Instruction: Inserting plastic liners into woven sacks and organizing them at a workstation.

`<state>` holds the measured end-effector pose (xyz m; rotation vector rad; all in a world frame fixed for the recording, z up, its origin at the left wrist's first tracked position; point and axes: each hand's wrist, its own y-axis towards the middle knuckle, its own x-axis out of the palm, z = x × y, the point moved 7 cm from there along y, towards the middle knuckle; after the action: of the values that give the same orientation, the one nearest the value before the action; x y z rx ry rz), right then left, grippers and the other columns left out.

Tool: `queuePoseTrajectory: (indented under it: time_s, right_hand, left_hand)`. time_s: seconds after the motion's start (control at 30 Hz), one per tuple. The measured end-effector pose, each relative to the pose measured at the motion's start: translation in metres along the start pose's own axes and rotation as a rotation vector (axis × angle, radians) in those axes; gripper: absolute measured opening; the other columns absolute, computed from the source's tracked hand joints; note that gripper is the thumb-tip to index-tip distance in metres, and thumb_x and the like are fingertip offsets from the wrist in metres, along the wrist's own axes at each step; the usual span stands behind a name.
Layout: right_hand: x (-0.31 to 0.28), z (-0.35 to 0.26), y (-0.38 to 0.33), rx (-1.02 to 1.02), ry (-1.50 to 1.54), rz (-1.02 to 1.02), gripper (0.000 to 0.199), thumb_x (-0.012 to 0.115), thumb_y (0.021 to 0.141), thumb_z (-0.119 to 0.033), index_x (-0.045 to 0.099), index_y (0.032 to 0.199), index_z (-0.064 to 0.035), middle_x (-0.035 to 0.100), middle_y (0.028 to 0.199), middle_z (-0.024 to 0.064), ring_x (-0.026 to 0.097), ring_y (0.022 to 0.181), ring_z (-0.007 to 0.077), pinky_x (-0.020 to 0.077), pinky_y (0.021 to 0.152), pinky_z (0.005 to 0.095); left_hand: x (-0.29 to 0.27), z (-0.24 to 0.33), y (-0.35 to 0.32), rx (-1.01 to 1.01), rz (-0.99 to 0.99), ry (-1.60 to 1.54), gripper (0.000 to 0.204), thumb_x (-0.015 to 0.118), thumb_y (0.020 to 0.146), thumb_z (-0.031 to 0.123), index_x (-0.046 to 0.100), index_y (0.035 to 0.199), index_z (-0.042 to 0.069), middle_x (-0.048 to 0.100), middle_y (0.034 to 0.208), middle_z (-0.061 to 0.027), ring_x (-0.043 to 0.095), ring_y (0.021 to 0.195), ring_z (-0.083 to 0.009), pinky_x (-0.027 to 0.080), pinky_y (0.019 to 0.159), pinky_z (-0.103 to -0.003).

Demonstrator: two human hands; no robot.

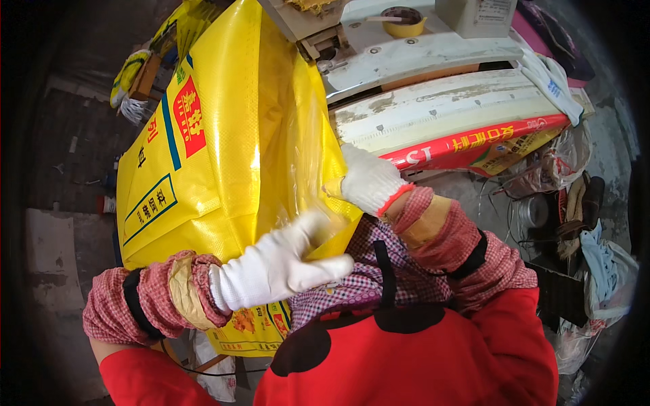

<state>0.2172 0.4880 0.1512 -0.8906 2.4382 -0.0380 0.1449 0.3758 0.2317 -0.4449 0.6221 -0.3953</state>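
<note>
A large yellow woven plastic bag (pixel 230 101) with red and blue-green print spreads across the middle and left. A clear plastic liner (pixel 306 145) shows inside its mouth. My right hand (pixel 372 179), in a white knit glove with a red cuff, is closed on the bag's right edge. Just inside the near part of the mouth is my left hand (pixel 294 260), in a white glove. Its thumb points out to the right, apart from the other fingers, which are smeared by motion. Nothing shows in its grip.
A white machine table (pixel 433 101) stands at the right, with a red printed strip (pixel 487 142) along its front edge. On it sits a yellow tape roll (pixel 404 24) near a grey box (pixel 476 15). More yellow bag material (pixel 254 333) lies under my left forearm.
</note>
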Motion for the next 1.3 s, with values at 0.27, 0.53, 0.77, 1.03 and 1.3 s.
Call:
queuePoseTrajectory:
  time_s: [0.27,0.53,0.77,1.03,1.3]
  right_hand:
    - [-0.008,0.006,-0.007,-0.008,0.048,0.068,0.047,0.054,0.078,-0.033,0.054,0.107,0.0037,0.059,0.096,0.0272,0.057,0.095,0.0387,0.0459,0.079,0.0418]
    - [-0.016,-0.017,-0.023,0.066,0.054,0.142,0.048,0.055,0.078,-0.029,0.046,0.111,0.0033,0.058,0.106,0.0228,0.057,0.097,0.0390,0.0451,0.084,0.0424]
    - [-0.001,-0.015,-0.045,0.188,-0.245,0.151,0.027,0.048,0.078,-0.012,0.049,0.103,0.0001,0.060,0.089,0.0194,0.064,0.074,0.0332,0.0503,0.060,0.0448]
    - [-0.001,-0.015,-0.033,0.275,-0.519,0.039,0.046,0.048,0.082,-0.014,0.042,0.125,-0.0020,0.064,0.088,0.0148,0.065,0.079,0.0293,0.0523,0.063,0.0404]
    - [-0.013,-0.034,0.066,-0.253,-0.760,-0.016,0.036,0.039,0.087,-0.014,0.054,0.120,-0.0082,0.062,0.109,0.0134,0.062,0.094,0.0295,0.0501,0.078,0.0398]
  left_hand:
    - [0.023,0.019,0.000,0.248,-0.265,0.451,0.036,0.057,0.083,0.034,0.052,0.070,0.001,0.049,0.064,-0.0147,0.055,0.062,-0.0307,0.042,0.057,-0.037]
    - [0.055,0.036,0.010,0.496,-0.357,0.846,0.023,0.053,0.078,0.029,0.058,0.069,0.008,0.056,0.064,-0.0120,0.058,0.065,-0.0314,0.046,0.057,-0.040]
    - [0.068,0.058,0.018,0.595,-0.573,0.801,0.018,0.061,0.073,0.029,0.056,0.074,0.011,0.056,0.062,-0.0094,0.059,0.060,-0.0299,0.048,0.053,-0.038]
    - [0.028,0.080,0.004,0.276,-0.837,1.148,0.015,0.060,0.076,0.025,0.059,0.083,0.012,0.059,0.065,-0.0109,0.061,0.065,-0.0321,0.048,0.059,-0.042]
    - [0.013,0.095,0.062,0.351,-0.503,1.299,0.014,0.064,0.067,0.023,0.064,0.077,0.013,0.062,0.068,-0.0103,0.062,0.065,-0.0284,0.050,0.056,-0.037]
